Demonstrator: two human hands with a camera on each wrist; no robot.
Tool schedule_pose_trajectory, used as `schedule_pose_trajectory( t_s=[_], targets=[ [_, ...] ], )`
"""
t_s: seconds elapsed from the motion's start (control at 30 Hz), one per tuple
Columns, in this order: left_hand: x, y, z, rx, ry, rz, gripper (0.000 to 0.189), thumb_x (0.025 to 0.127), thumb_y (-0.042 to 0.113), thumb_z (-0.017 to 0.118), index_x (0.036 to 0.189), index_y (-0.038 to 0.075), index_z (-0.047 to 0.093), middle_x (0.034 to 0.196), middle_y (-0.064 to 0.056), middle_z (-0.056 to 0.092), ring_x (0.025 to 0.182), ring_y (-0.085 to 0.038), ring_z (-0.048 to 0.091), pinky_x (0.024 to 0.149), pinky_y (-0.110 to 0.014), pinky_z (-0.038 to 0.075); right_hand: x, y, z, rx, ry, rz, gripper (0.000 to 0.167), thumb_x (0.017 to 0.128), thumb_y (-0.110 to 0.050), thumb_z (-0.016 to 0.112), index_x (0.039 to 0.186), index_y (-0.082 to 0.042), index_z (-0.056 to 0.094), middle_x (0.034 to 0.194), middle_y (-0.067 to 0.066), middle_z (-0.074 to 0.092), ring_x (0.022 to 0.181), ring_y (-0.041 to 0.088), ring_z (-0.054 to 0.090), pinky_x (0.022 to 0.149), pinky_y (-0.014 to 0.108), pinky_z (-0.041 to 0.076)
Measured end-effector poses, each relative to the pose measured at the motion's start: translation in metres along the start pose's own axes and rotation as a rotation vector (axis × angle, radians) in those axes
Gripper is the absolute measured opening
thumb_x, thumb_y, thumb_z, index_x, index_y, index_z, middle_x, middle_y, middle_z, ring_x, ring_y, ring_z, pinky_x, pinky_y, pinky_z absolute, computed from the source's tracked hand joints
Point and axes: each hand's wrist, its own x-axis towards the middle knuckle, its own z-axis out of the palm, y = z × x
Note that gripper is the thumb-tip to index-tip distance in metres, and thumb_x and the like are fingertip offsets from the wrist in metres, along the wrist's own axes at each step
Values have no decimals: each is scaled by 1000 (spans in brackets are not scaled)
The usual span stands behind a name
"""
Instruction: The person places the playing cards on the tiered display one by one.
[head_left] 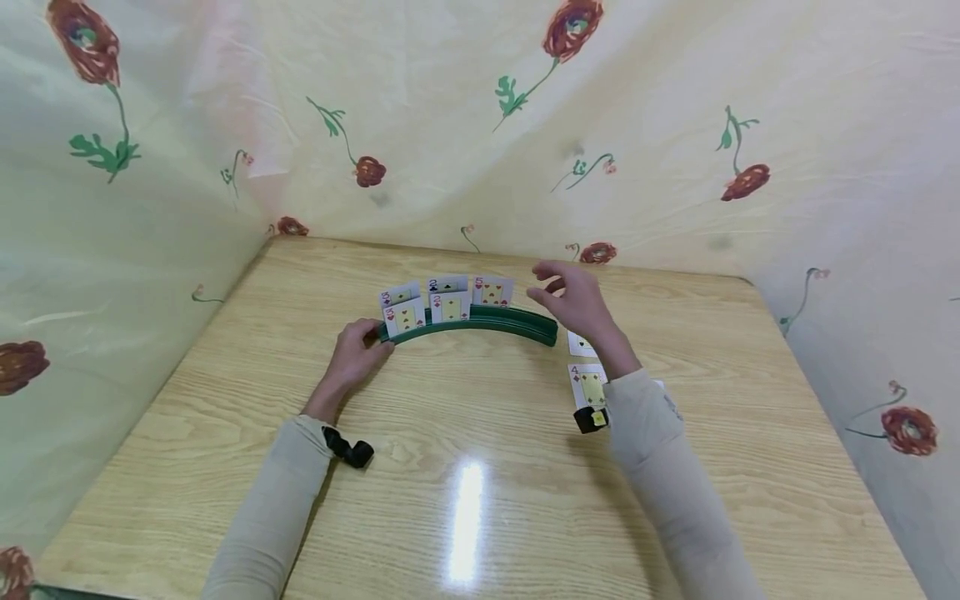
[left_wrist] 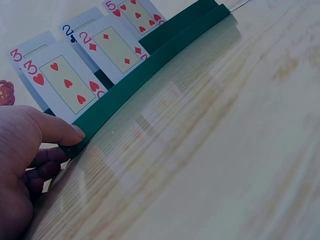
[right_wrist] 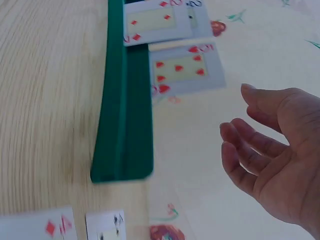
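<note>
A curved green playing card holder stands on the table with cards upright in its slots. My left hand grips its left end, thumb along the front edge. The front slot holds the three of hearts and the two of diamonds. Behind them stand a red three, the two of clubs and, further right, the five of hearts. My right hand hovers near the holder's right end, fingers loosely bent and holding nothing.
Right of the holder, a four of diamonds and a black-suited card lie on the wooden table, partly covered by my right arm. Flowered cloth hangs behind the table and along both sides.
</note>
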Motion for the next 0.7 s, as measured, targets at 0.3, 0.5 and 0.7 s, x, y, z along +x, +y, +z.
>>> schedule_pose_trajectory(
  t_s=[0.3,0.5,0.7],
  targets=[
    [0,2,1,8,-5,16,34,93,5,64,124,-9,62,121,-27,61,108,-33,53,95,-41,42,-44,27,-33,-75,-21,86,42,95,-19,68,132,-1,59,133,22,61,105,38,66,82,51,55],
    [-1,4,1,-8,-7,10,36,93,6,64,125,-10,62,123,-27,59,110,-33,53,95,-42,42,-73,45,-48,-126,-57,158,46,95,-23,69,134,-1,58,136,23,58,112,41,62,86,54,53],
    [-2,4,1,-2,-6,-10,36,93,6,64,125,-10,61,123,-27,59,111,-33,51,97,-43,41,-93,62,-56,-159,-101,204,52,95,-28,69,136,0,55,139,26,54,116,43,58,88,56,51]
  ],
)
